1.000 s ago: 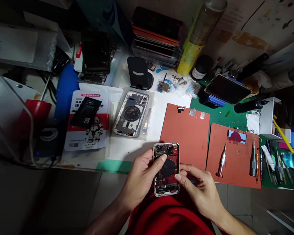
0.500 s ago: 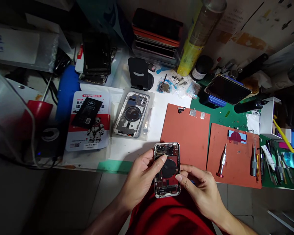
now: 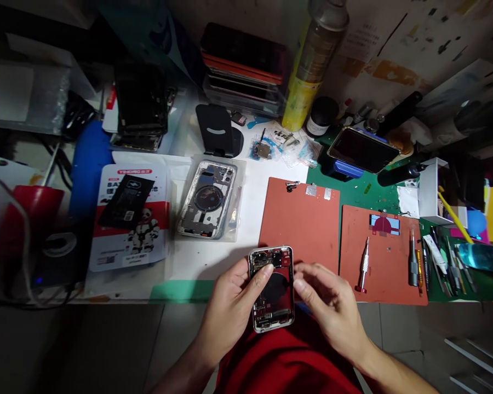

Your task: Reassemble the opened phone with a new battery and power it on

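Note:
My left hand grips an opened smartphone by its left side, the thumb lying across its upper inner parts. The phone has a pale metal frame, a dark round coil in the middle and a reddish interior, and is held upright over my lap at the bench edge. Beside the phone's right edge is my right hand, its fingers bent and the thumb a little apart from the index finger. I see nothing between them. Below the phone's upper edge, the thumb hides some parts.
Two orange-red mats lie on the bench; a screwdriver rests on the right one. To the left are another opened phone housing and a battery on its package. A spray can stands behind.
My right hand has come off the phone's right edge and now sits slightly apart from it. My left hand still holds the phone. The whole view has shifted.

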Demonstrator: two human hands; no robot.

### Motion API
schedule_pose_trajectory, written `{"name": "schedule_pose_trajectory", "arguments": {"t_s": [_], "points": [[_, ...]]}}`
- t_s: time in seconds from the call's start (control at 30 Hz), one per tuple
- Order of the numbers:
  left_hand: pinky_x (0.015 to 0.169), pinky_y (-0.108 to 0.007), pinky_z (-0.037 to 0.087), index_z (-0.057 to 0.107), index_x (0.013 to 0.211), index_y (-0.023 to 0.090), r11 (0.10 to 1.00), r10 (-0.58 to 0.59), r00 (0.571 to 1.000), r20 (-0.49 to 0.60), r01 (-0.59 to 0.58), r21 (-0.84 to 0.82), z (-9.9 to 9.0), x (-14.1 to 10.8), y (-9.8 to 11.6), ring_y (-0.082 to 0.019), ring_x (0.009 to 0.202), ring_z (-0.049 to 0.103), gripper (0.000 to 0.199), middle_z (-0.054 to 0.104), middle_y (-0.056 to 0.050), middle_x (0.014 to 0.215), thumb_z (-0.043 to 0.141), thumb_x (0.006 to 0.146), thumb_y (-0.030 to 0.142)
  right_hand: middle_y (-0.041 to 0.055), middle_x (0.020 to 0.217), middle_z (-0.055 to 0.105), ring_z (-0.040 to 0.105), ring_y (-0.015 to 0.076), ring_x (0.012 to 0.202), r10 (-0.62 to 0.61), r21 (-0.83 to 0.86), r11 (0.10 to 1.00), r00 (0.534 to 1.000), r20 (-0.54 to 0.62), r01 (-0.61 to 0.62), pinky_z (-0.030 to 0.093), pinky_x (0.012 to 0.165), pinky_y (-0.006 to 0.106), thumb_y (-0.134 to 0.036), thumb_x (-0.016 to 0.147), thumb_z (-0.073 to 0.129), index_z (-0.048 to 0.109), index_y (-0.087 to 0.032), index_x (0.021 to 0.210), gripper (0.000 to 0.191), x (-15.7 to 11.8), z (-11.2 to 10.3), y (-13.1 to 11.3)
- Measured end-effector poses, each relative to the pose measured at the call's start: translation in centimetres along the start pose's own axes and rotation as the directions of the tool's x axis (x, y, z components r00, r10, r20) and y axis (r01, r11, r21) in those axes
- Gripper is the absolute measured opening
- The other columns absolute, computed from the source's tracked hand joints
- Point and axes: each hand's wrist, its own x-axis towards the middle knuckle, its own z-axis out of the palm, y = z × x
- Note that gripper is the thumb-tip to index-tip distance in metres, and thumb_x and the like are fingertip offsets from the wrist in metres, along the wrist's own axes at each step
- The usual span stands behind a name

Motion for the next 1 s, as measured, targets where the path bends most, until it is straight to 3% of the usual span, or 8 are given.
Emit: {"name": "schedule_pose_trajectory", "arguments": {"t_s": [0.17,0.33,0.53,0.67,1.0], "points": [[0.106,-0.038,0.059,0.074,0.136,0.023,0.990,0.038,0.999,0.023,-0.040,0.132,0.4,-0.3,-0.1,-0.030,0.121,0.074,0.044,0.077,-0.009,0.136,0.072,0.100,0.048,0.0058,0.099,0.071,0.069,0.0180,0.088,-0.063,0.107,0.991,0.988,-0.140,0.078,0.058,0.079,0.029,-0.045,0.099,0.075,0.082,-0.024,0.114,0.026,2.0,0.7,-0.3],[0.100,-0.037,0.062,0.074,0.137,0.023,0.971,0.051,0.998,0.021,-0.054,0.232,0.4,-0.1,-0.7,-0.030,0.117,0.076,0.045,0.079,-0.009,0.132,0.070,0.101,0.050,0.0041,0.092,0.070,0.064,0.0161,0.080,-0.061,0.119,0.989,0.982,-0.178,0.083,0.054,0.071,0.028,-0.042,0.098,0.077,0.084,-0.024,0.103,0.021,2.3,1.1,-0.1],[0.095,-0.037,0.064,0.073,0.137,0.023,0.970,0.021,1.000,0.023,-0.026,0.241,0.5,0.0,-0.8,-0.030,0.112,0.078,0.048,0.080,-0.010,0.129,0.071,0.100,0.053,0.0037,0.088,0.069,0.062,0.0152,0.077,-0.043,0.122,0.990,0.978,-0.204,0.069,0.052,0.069,0.027,-0.042,0.098,0.077,0.084,-0.023,0.100,0.021,2.4,1.0,-0.3],[0.100,-0.038,0.063,0.073,0.137,0.024,0.979,0.012,1.000,0.022,-0.017,0.204,0.9,0.4,-0.7,-0.031,0.118,0.075,0.048,0.078,-0.010,0.132,0.071,0.099,0.054,0.0044,0.091,0.071,0.065,0.0163,0.081,-0.040,0.123,0.990,0.976,-0.214,0.068,0.054,0.072,0.028,-0.042,0.098,0.076,0.084,-0.023,0.102,0.021,2.5,1.0,-0.3],[0.104,-0.038,0.061,0.073,0.135,0.022,0.976,-0.010,0.999,0.053,-0.002,0.218,1.8,1.6,-0.4,-0.031,0.121,0.074,0.052,0.078,-0.011,0.132,0.073,0.097,0.057,0.0055,0.092,0.074,0.068,0.0175,0.082,-0.124,0.006,0.991,0.947,-0.296,0.132,0.057,0.075,0.029,-0.039,0.100,0.074,0.084,-0.022,0.105,0.021,2.4,0.5,-0.1]]}}
